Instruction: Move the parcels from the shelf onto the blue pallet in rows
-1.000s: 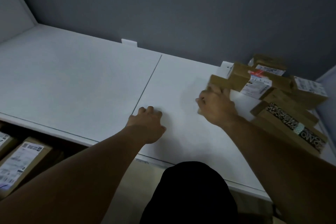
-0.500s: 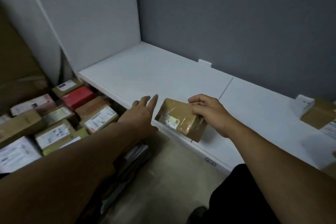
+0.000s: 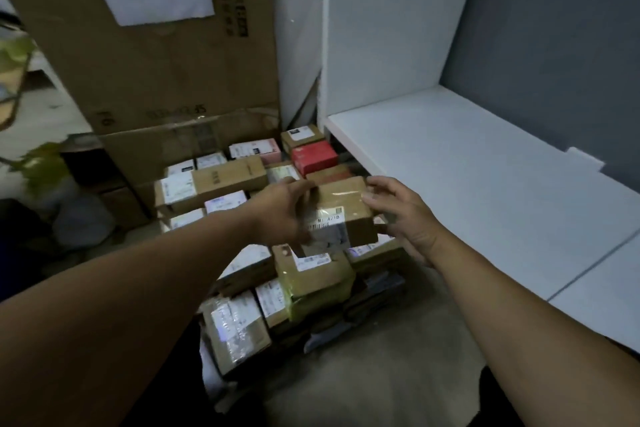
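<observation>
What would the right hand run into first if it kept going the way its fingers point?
The brown parcel: the right hand points up-left and its fingertips seem to touch the parcel's right edge. Past it, in the same line, lies the red box, though depth is unclear.
</observation>
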